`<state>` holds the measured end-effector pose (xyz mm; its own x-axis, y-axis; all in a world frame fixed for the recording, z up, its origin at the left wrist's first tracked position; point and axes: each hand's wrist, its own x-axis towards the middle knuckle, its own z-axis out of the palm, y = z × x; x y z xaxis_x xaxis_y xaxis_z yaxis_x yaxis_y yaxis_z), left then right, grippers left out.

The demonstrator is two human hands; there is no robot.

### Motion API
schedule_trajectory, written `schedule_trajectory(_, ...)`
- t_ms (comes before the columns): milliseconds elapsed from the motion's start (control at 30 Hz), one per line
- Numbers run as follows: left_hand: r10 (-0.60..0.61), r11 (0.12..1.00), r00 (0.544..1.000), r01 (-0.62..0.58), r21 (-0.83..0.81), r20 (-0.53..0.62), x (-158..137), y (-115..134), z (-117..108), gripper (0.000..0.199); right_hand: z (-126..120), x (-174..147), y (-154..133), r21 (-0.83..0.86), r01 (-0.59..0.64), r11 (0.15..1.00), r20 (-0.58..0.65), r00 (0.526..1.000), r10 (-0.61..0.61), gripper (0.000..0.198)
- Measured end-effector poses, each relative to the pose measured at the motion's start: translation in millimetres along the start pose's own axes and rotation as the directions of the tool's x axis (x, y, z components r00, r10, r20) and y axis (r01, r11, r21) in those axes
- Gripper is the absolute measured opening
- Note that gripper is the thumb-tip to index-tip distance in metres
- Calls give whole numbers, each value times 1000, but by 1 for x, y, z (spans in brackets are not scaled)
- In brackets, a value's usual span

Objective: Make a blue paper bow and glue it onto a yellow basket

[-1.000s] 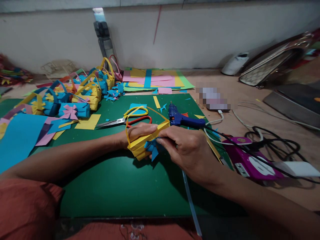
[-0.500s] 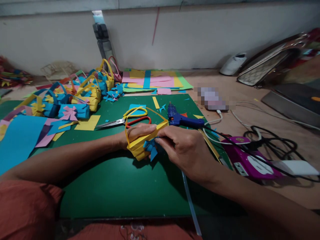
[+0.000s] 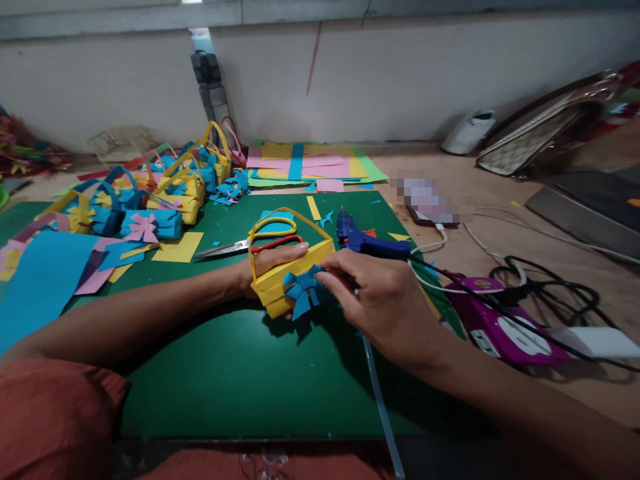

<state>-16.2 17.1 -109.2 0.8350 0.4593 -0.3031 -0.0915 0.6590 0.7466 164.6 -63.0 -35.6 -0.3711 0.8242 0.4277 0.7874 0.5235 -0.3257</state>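
A small yellow paper handbag with a thin strip handle is held above the green mat by my left hand. The left thumb lies along its back edge; the other fingers are mostly hidden behind and under it. On its front sits a blue paper bow. My right hand pinches the right tip of that bow between thumb and forefinger. Scissors with yellow and red handles lie just behind the left hand. A blue glue gun rests behind the right hand.
Several finished paper handbags crowd the left side, near a blue paper sheet. Coloured sheets are stacked at the back. A phone, cables and a purple power strip occupy the right. A clear glue stick crosses the mat's front edge.
My right hand has shifted slightly right along the bow, so more of the bow shows. The paper handbag has turned a little, showing more of its front. My left hand keeps its hold.
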Motion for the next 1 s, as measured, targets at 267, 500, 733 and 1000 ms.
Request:
schedule_trajectory(267, -90, 994, 993, 85, 62, 78, -1, 2, 0, 51, 1, 2, 0, 13, -5, 1000, 10, 1000, 4, 17)
schedule_trajectory(500, -100, 993, 992, 93, 77, 82, -2, 4, 4, 51, 2, 2, 1, 15, 1, 1000, 3, 1000, -1, 16)
schedule_trajectory(733, -70, 990, 995, 60, 124, 77, -2, 6, 10, 52, 4, 3, 1, 6, 4, 1000, -2, 1000, -4, 17)
schedule_trajectory(1000, -111, 990, 976, 91, 111, 186, -1, 9, 10, 56, 6, 3, 2, -9, 19, 1000, -14, 1000, -19, 17)
